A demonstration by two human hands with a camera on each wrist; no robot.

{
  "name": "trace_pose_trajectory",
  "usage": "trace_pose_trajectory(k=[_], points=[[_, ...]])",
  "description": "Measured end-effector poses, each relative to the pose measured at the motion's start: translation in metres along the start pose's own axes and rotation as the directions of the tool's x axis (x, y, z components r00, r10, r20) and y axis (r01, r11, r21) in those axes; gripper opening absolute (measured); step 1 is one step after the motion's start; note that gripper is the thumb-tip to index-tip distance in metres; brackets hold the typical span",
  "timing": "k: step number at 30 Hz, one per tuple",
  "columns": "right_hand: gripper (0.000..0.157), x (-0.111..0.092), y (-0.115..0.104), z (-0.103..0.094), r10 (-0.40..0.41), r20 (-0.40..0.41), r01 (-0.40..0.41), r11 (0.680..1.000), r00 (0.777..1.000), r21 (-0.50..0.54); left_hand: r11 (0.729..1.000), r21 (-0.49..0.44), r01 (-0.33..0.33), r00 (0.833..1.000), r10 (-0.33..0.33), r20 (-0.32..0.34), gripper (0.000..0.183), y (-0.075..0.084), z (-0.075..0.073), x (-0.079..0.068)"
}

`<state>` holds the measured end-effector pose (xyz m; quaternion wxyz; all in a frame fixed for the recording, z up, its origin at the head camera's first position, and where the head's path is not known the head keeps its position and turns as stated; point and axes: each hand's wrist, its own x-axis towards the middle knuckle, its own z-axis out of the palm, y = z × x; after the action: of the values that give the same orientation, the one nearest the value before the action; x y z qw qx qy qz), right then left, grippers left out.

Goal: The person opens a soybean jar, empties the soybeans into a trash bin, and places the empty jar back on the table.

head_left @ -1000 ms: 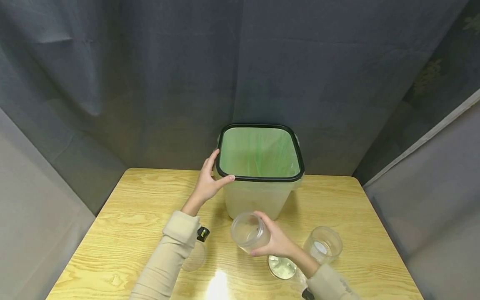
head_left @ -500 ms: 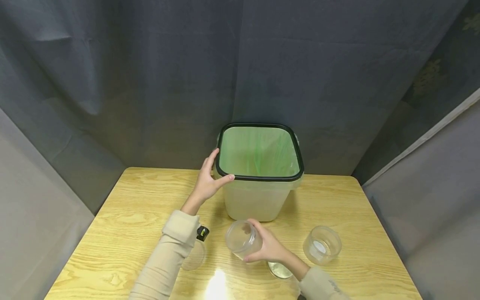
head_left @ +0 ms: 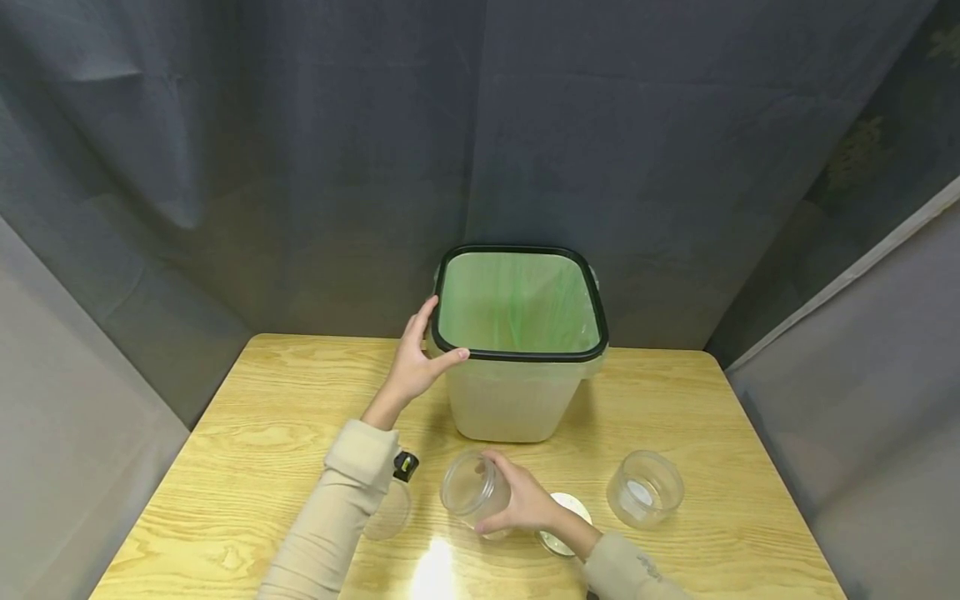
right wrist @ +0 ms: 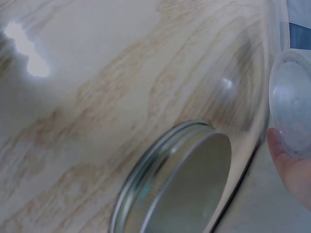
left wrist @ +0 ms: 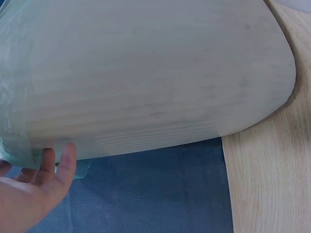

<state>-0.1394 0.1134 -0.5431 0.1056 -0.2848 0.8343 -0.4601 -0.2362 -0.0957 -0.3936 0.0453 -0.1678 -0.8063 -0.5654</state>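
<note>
A translucent trash bin (head_left: 506, 404) with a black rim and a green bag lining stands at the back of the table. My left hand (head_left: 411, 367) grips its near-left corner, thumb at the rim and fingers along the outside; in the left wrist view the fingertips (left wrist: 68, 150) touch the side below the bag's fold. My right hand (head_left: 521, 500) holds a clear round jar (head_left: 467, 487), tilted, low over the table in front of the bin. A round lid (head_left: 567, 507) with a metal rim (right wrist: 146, 189) lies under the right forearm, partly hidden.
A second clear round container (head_left: 647, 492) with a white spot at its bottom stands on the right. A clear disc (head_left: 388, 512) lies beside the left sleeve. Dark curtains (head_left: 360, 167) hang directly behind the wooden table (head_left: 247, 467).
My right hand has moved the jar left and toward the front, away from the bin, and lower. More of the lid and right container shows. The left hand stays on the bin.
</note>
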Motion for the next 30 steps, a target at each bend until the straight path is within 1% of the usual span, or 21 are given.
trace_pose_trajectory(k=[4,10,18,21,25,27,28,30], points=[[0.101,-0.001,0.004,0.004,0.011,0.000,-0.011,1.000,1.000,-0.007,1.000,-0.002,-0.003,1.000,0.003,-0.007,0.088,-0.003,0.000,0.000],[0.098,-0.004,0.010,0.007,0.021,-0.007,-0.021,1.000,1.000,-0.022,1.000,-0.009,-0.008,1.000,0.008,-0.008,0.089,-0.003,0.002,-0.001],[0.098,-0.008,0.013,0.008,0.046,-0.019,-0.046,0.999,0.999,0.005,1.000,-0.019,-0.022,1.000,0.022,0.000,0.088,0.001,0.004,0.000],[0.100,-0.011,0.012,0.007,0.062,-0.035,-0.063,0.998,0.997,-0.027,0.999,-0.033,-0.024,1.000,0.024,0.003,0.088,0.002,0.005,-0.001],[0.102,-0.012,0.012,0.006,0.050,-0.054,-0.055,0.995,0.997,-0.086,0.999,-0.028,-0.019,1.000,0.019,-0.002,0.089,0.001,0.004,-0.001],[0.103,-0.012,0.012,0.005,0.046,-0.059,-0.052,0.994,0.997,-0.098,1.000,-0.024,-0.019,1.000,0.019,-0.008,0.089,0.001,0.004,-0.001],[0.104,-0.013,0.011,0.004,0.055,-0.059,-0.061,0.994,0.997,-0.093,1.000,-0.024,-0.011,1.000,0.011,-0.007,0.089,0.005,0.003,-0.002],[0.105,-0.014,0.011,0.004,0.078,-0.058,-0.082,0.993,0.995,-0.080,1.000,-0.024,-0.012,1.000,0.012,-0.010,0.088,0.005,0.003,-0.002]])
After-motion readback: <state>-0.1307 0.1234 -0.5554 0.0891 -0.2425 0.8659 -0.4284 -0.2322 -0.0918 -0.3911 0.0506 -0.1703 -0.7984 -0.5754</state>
